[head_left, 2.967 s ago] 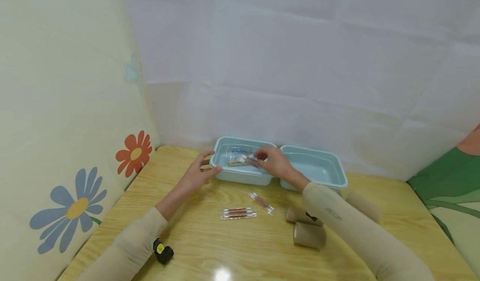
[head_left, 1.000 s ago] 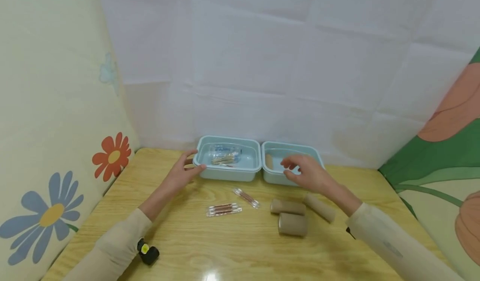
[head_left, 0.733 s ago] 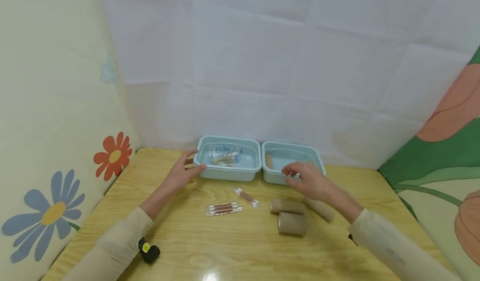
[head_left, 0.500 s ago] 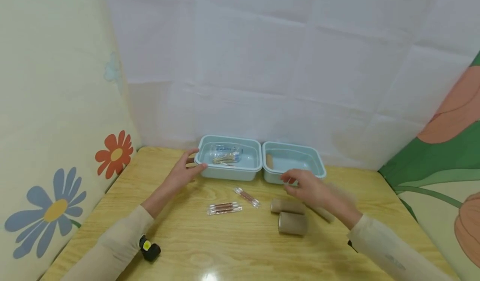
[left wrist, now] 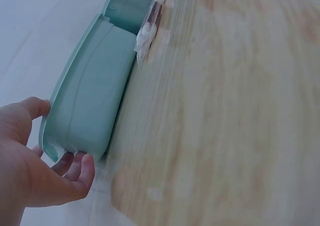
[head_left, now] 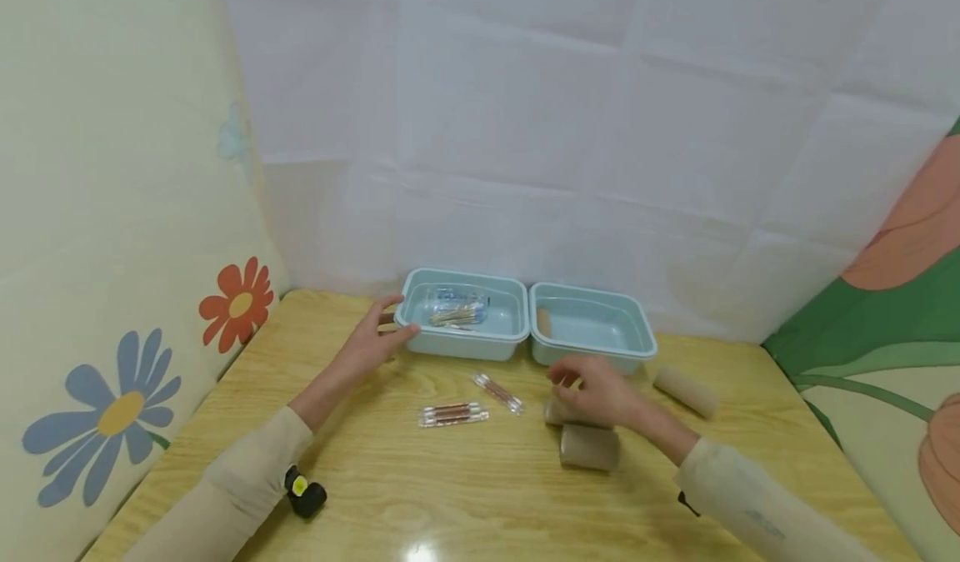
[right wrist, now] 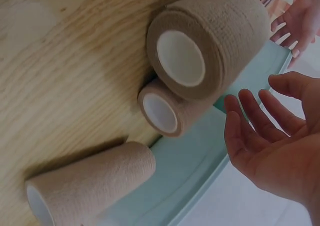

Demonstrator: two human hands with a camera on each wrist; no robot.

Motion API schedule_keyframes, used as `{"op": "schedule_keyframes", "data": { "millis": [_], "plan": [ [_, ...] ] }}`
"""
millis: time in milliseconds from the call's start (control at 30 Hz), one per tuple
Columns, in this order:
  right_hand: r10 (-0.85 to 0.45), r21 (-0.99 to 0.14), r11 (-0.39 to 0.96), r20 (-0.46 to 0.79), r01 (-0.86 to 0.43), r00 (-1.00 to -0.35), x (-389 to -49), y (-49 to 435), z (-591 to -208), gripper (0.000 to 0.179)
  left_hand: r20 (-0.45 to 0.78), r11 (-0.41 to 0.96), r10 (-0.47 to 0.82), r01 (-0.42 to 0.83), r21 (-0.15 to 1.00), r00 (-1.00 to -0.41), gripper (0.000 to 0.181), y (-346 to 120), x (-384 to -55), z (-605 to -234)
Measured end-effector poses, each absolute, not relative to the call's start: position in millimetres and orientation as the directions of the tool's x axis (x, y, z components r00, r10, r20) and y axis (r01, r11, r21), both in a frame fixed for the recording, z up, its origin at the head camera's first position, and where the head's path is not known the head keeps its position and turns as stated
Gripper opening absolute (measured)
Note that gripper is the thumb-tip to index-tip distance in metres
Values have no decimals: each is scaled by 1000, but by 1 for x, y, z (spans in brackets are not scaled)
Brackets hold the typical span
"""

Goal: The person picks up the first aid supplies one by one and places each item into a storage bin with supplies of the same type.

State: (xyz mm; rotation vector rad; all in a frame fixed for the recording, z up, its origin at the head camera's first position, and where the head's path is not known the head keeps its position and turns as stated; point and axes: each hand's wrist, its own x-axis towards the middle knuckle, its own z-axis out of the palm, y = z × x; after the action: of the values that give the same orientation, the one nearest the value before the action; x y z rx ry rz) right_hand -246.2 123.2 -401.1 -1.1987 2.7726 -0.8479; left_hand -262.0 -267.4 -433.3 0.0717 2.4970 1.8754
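1. Tan bandage wraps the thin roll just below the right hand, which partly hides it in the head view.
2. The right hand's fingers are loosely bent, apart, holding nothing.
3. The thick roll lies against the thin one on the person's side; the right tub, with a small roll inside, stands behind.
4. A third roll lies apart, to the right.
5. The left hand grips the left tub, holding swabs.
6. Swab packets lie on the table between the arms.
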Motion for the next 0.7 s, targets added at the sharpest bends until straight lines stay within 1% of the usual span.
{"op": "schedule_keyframes", "data": {
  "millis": [100, 367, 533, 700],
  "plan": [
    [-681, -492, 558, 189, -669, -707, -246, 117, -405, 19, 17, 281, 48, 30, 959, -999, 84, -267, -263, -433],
    [-665, -530, 582, 128, -617, -736, -247, 104, -413, 21, 11, 288, 45, 24, 957, -999, 84, -268, -264, -436],
    [-661, -538, 585, 117, -607, -741, -247, 97, -414, 21, 18, 294, 47, 31, 955, -999, 84, -266, -263, -435],
    [-643, -543, 614, 76, -573, -762, -249, 88, -415, 21, 26, 294, 46, 38, 955, -999, 83, -267, -262, -435]
  ]
}}
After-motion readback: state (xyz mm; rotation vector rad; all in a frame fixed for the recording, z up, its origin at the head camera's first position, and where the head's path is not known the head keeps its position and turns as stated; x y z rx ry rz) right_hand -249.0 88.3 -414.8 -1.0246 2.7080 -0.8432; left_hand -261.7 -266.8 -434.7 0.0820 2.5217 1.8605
